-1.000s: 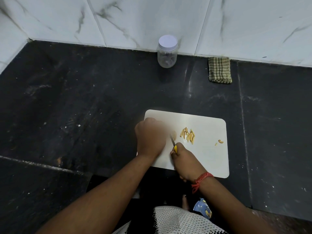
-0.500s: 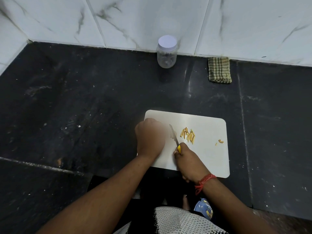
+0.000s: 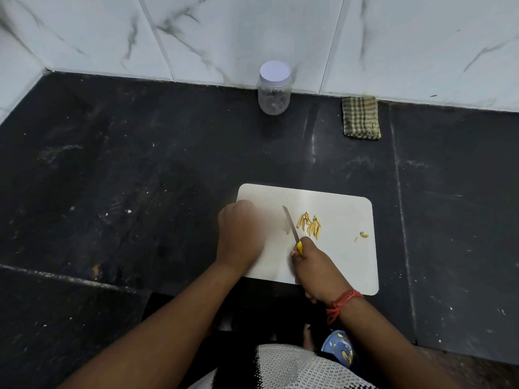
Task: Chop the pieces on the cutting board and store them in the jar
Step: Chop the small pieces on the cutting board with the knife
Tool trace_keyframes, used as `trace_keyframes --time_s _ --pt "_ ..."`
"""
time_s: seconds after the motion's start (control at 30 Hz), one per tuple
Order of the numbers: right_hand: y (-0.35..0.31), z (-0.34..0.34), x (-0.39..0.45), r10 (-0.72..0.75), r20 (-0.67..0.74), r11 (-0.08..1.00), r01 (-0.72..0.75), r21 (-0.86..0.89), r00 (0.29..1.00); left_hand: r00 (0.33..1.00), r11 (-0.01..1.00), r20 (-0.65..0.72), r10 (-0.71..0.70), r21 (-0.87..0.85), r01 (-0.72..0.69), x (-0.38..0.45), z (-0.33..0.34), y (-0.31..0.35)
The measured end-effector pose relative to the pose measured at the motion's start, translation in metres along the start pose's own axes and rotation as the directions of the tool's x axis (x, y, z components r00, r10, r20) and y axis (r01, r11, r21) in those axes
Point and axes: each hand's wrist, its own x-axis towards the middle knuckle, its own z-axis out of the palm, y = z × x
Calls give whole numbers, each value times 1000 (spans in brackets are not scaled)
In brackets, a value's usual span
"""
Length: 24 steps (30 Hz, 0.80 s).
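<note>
On the smooth white cutting board (image 3: 337, 265), the right hand (image 3: 317, 270) grips a thin knife (image 3: 290, 224) beside slim yellow pieces (image 3: 310, 227); the blurred left hand (image 3: 241, 234) hides its fingers, grip unclear.

Both forearms are bare, no sleeves showing anywhere up to the bottom edge. The right wrist has a red thread band (image 3: 341, 304), wound round a few times, with loose bunched ends hanging on the inner side. The left wrist has nothing on it. Lower down there's a white knit top (image 3: 283, 369) with an open mesh pattern and a dark stripe running along its left side. No rings that I can make out on the left hand (image 3: 243, 234) or right hand (image 3: 317, 269).
</note>
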Motion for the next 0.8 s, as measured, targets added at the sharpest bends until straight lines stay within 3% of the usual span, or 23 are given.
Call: trace_keyframes --time_s 0.3,0.47,0.57,0.67,0.8 --pt "-4 -2 1 -9 15 1000 9 13 1000 997 995 -36 -71 -69 69 -8 -6 6" --pt "-4 -3 1 -10 23 1000 9 25 1000 994 994 13 -108 32 108 -2 -5 10" --pt "-3 -1 1 -17 25 999 16 36 1000 977 978 44 -207 33 206 2 -3 15" --pt "-1 -3 0 -22 15 998 21 57 1000 975 976 44 -218 33 216 2 -3 19" --pt "0 -5 0 -15 14 998 14 66 1000 976 972 -16 -217 -94 215 2 -8 11"
